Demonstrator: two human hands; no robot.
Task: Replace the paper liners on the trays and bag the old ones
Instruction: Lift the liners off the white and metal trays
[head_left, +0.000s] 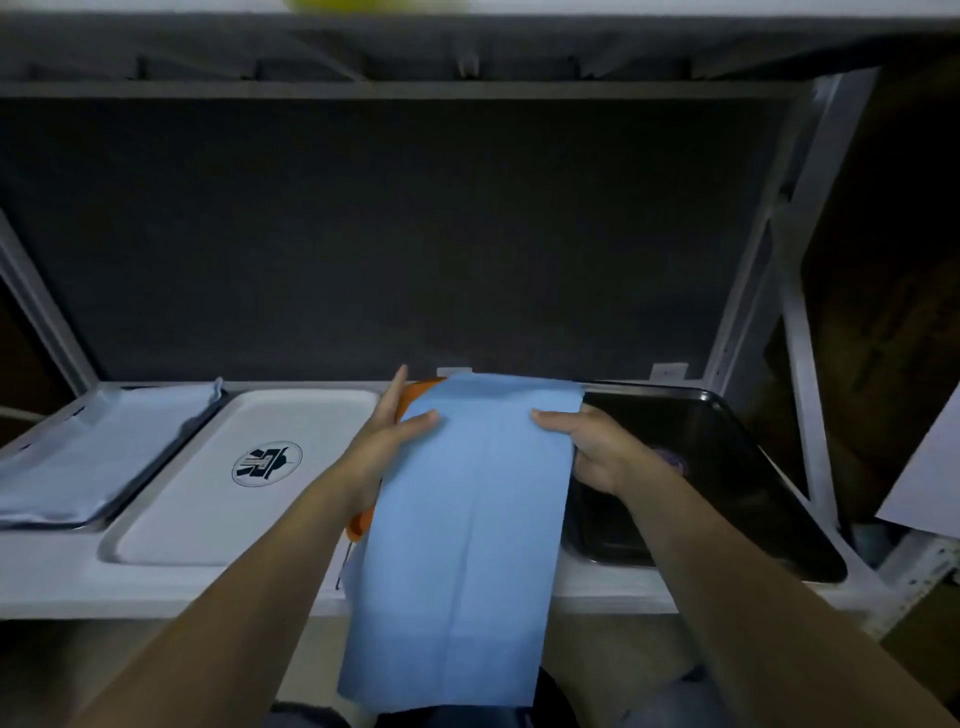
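- Blue paper (467, 519) is being pinched by the left hand (387, 447) at nine o'clock and the right hand (597, 452) at three.
- Squaring it over the orange tray (362, 522) is being advised.

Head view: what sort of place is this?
Probably a back-of-house storage area, perhaps a canteen's: white metal shelf carrying a white logo tray, a black tray and an orange tray under a blue paper liner.
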